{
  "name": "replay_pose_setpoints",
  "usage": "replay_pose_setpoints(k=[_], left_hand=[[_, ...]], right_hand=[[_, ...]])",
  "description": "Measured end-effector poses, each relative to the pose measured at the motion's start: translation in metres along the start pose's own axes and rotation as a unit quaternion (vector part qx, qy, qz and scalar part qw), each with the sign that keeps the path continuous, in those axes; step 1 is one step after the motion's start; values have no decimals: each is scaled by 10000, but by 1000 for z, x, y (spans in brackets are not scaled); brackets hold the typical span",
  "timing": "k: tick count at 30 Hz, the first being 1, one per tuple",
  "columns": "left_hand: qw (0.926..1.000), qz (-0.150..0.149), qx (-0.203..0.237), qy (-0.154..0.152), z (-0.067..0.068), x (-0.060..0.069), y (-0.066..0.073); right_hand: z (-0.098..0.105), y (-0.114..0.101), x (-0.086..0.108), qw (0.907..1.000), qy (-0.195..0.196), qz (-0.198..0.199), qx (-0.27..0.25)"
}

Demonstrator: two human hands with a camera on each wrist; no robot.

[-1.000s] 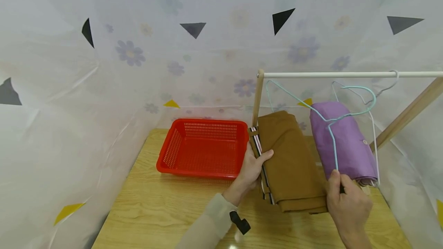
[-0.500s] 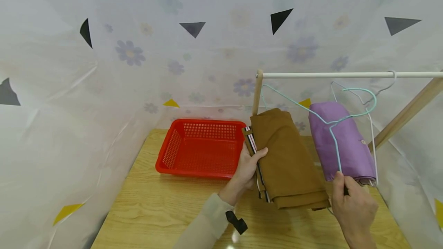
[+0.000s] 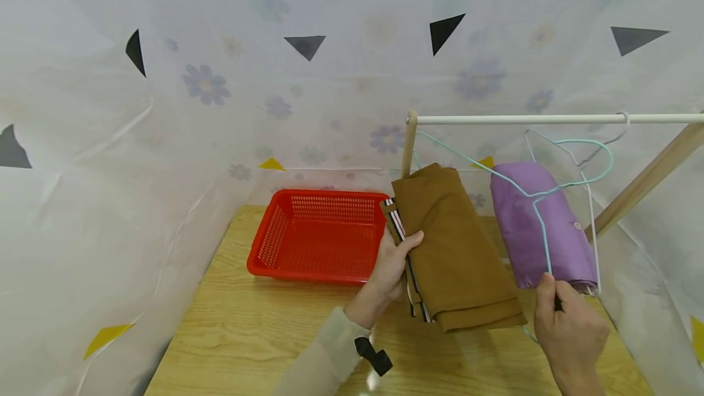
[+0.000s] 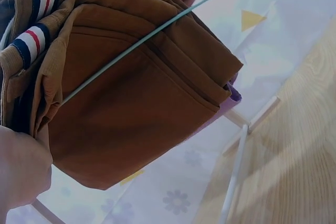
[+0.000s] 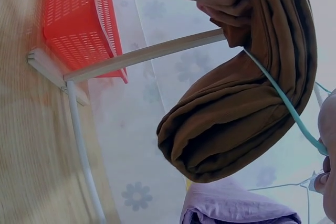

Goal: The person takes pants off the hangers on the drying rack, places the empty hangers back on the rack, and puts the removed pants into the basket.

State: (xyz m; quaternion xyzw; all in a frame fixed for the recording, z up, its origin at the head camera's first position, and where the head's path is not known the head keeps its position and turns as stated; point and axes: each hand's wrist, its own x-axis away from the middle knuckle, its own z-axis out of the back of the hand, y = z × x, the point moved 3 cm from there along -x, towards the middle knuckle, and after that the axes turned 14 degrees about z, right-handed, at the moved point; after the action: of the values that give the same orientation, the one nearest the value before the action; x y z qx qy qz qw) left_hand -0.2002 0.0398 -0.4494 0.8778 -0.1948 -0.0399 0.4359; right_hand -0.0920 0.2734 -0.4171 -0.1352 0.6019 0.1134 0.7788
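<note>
Folded brown trousers with a striped waistband are held up over the table's right part. My left hand grips them by the waistband edge, thumb on top. In my right hand is the side of a mint-green wire hanger, pinched between thumb and fingers. The left wrist view shows the hanger's bar crossing the underside of the trousers. From the right wrist view, the hanger wire runs beneath the folded cloth, and the left fingers hold the trousers' far edge.
A red basket stands left of the trousers on the wooden table. Behind the right hand, a rolled purple garment hangs on a white hanger from the rack's white rail. A wooden rack post rises behind the trousers.
The right hand and hanger hook have shifted rightward. The trousers and left hand have moved slightly left, and the trousers' upper end has risen.
</note>
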Motion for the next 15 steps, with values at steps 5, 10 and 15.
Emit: replay_pose_setpoints(k=[5,10,15], left_hand=[[9999,10,118,8,0,3,4],[9997,-55,193,-112,0,6,7],[9990,-144,288,-321,0,7,7]], right_hand=[[0,1,0,10000,-39,-2,-9],[-1,3,1,10000,-50,7,-7],[0,4,2,10000,8,19,0]])
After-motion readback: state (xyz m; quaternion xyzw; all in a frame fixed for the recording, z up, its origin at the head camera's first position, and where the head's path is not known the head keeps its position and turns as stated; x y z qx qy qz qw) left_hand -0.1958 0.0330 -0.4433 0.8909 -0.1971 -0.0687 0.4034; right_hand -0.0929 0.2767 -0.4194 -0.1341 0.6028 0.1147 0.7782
